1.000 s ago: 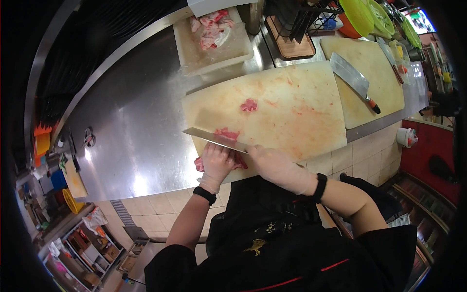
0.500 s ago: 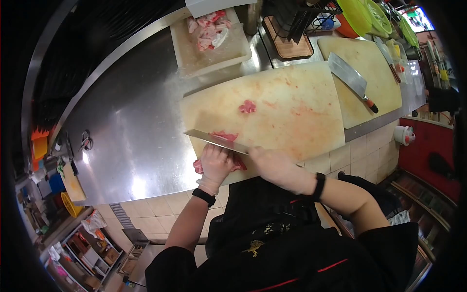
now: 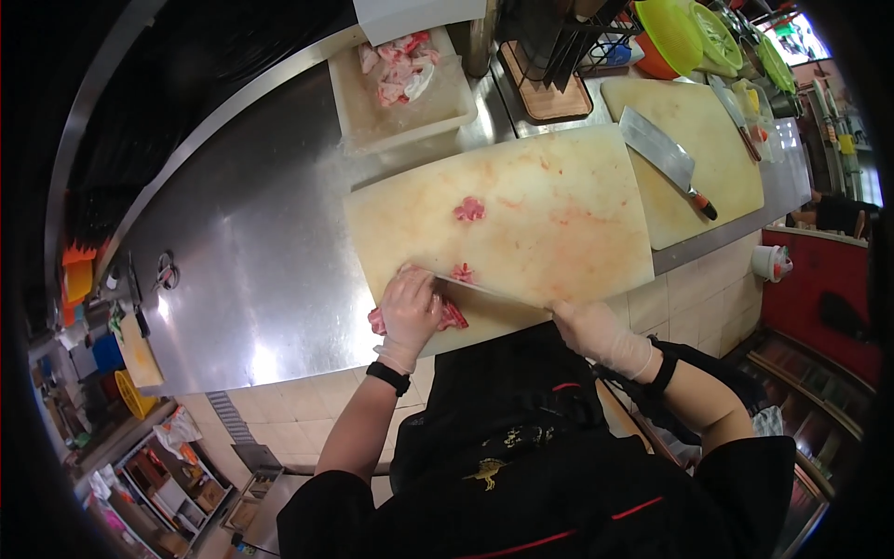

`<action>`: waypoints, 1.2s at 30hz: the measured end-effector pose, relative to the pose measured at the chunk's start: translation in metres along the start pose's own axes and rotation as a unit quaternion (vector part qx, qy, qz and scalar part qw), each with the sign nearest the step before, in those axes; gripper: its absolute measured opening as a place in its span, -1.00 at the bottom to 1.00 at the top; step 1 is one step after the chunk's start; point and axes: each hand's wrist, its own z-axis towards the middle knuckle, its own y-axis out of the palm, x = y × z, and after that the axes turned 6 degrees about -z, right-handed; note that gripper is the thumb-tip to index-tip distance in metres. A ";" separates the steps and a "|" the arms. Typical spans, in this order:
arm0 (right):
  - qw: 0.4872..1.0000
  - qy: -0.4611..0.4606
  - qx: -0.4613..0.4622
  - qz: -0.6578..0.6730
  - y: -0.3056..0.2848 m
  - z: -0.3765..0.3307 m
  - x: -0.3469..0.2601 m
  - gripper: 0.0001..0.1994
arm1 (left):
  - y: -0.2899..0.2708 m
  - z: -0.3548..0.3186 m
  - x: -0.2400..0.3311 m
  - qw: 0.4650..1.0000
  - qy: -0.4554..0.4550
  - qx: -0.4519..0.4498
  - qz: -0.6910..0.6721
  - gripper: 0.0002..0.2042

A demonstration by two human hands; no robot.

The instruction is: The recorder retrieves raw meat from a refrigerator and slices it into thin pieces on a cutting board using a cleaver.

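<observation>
Your left hand (image 3: 410, 312) presses flat on the raw meat (image 3: 453, 317) at the near edge of the cutting board (image 3: 521, 219), no closed grip. Your right hand (image 3: 591, 331) holds the knife (image 3: 484, 291) in a tight grip, its blade just beside the left fingertips. A small meat piece (image 3: 469, 209) lies beyond on the steel tabletop's (image 3: 251, 252) board.

On the cutting board (image 3: 549, 224), the left hand (image 3: 410, 312) presses raw meat (image 3: 453, 317) at its near edge; the right hand (image 3: 591, 331) grips a knife (image 3: 484, 291) there. Another meat piece (image 3: 469, 209) lies mid-board.
</observation>
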 end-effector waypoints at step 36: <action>0.988 -0.051 0.143 -0.026 0.001 0.007 -0.061 -0.67 | -0.006 -0.005 -0.004 0.998 0.023 -0.061 0.020 -0.73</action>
